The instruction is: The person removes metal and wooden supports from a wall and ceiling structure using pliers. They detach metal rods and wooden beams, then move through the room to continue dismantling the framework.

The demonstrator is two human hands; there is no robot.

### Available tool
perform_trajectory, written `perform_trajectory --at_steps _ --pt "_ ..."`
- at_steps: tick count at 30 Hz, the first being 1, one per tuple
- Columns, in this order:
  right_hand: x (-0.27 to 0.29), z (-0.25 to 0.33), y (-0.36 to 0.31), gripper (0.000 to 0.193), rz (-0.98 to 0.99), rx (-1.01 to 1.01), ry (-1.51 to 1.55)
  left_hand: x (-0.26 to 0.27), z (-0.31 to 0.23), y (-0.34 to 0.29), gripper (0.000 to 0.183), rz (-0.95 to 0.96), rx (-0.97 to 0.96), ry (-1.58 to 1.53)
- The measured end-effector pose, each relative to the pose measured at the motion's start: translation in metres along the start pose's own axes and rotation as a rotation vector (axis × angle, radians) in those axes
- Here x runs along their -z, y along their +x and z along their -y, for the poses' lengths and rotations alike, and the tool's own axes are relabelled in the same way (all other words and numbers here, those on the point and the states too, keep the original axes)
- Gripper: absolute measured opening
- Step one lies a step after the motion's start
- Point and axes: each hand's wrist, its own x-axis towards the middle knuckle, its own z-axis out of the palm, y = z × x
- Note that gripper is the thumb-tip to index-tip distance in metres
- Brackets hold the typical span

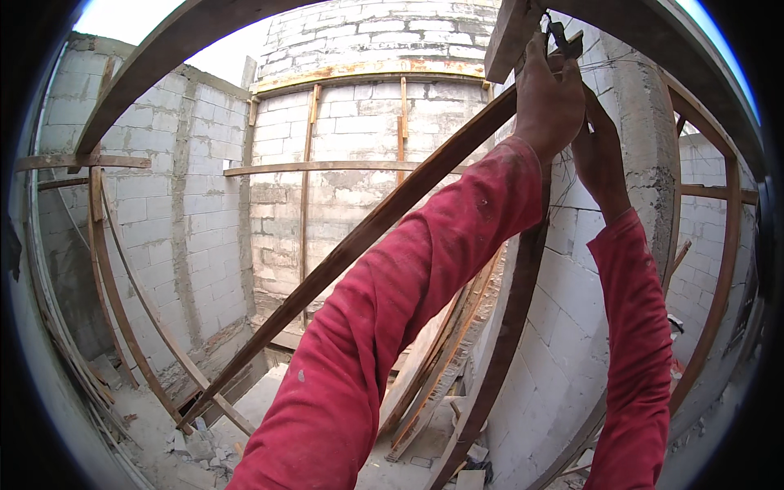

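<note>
Both my arms, in red sleeves, reach up to a joint of timbers at the upper right. My left hand [549, 102] is closed at the joint, its fingertips beside a small dark object [559, 37] whose kind I cannot make out; what it grips is hidden. Just right of it and lower, my right hand [602, 159] is raised with its fingers partly behind the left hand; their grip is hidden. A long diagonal timber [359, 241] runs from the floor at lower left up to the hands. A short wood block [506, 37] sits beside the left fingers, and thin wires [608, 61] stick out on the right.
An overhead beam [163, 61] arches across the top. An upright timber post [518, 327] stands below the hands, beside a block wall [543, 351]. Leaning planks [433, 384] stand behind my left arm. Rubble [196, 447] lies on the floor at lower left, near slanted props [122, 302].
</note>
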Motion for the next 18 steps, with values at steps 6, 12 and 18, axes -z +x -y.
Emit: perform_trajectory --at_steps 6,12,18 --pt "-0.005 0.008 0.0 0.042 -0.005 0.028 -0.073 0.005 -0.002 -0.006 0.058 -0.033 -0.047 0.019" --pt "0.008 -0.025 -0.01 0.049 0.051 0.077 -0.267 -0.02 0.007 -0.009 0.061 -0.025 0.073 -0.062" --pt "-0.007 -0.065 0.001 0.057 -0.02 0.086 -0.318 -0.044 0.018 0.029 0.065 -0.205 0.141 0.029"
